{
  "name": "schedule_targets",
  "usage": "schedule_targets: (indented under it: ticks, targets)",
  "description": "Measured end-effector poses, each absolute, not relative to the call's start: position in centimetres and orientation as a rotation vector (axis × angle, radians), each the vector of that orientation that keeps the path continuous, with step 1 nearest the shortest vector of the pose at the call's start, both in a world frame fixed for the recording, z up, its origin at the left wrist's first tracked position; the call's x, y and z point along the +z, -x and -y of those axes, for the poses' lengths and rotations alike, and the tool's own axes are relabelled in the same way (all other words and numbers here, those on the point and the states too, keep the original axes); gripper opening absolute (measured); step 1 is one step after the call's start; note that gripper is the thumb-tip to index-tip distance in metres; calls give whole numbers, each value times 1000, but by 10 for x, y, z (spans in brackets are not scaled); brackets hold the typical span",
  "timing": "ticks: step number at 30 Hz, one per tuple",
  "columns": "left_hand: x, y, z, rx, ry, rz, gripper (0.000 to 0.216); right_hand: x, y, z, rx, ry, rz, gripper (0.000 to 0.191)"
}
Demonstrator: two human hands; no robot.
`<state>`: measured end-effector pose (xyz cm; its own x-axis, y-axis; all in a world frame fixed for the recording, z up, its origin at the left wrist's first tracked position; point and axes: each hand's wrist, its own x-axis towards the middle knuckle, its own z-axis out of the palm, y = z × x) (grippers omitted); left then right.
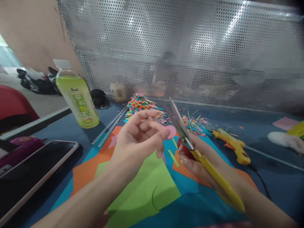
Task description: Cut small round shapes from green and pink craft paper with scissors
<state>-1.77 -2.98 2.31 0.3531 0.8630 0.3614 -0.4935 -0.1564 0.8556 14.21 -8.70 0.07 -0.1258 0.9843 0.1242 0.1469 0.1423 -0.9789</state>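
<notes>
Between the thumb and fingers of my left hand is a small round pink paper piece. My right hand holds scissors with yellow handles, their blades pointing up and slightly parted, just right of the pink piece. Beneath both hands lie sheets of green paper, orange paper and blue paper. A curved cut shows in the green sheet, and thin green strips lie between the hands. Behind my left hand stands a cone-shaped pile of small coloured paper pieces, partly hidden.
A bottle of green drink, a phone and a purple tool are on the left. To the right lie a yellow glue gun with a cord and another person's hand. Paper scraps lie before a perforated metal panel.
</notes>
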Motion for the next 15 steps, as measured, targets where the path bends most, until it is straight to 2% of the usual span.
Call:
schedule_targets:
  ticks: [15]
  targets:
    - [26, 18, 34, 1324, -1219, -447, 24, -3, -142, 88, 1109, 1251, 1536, 23]
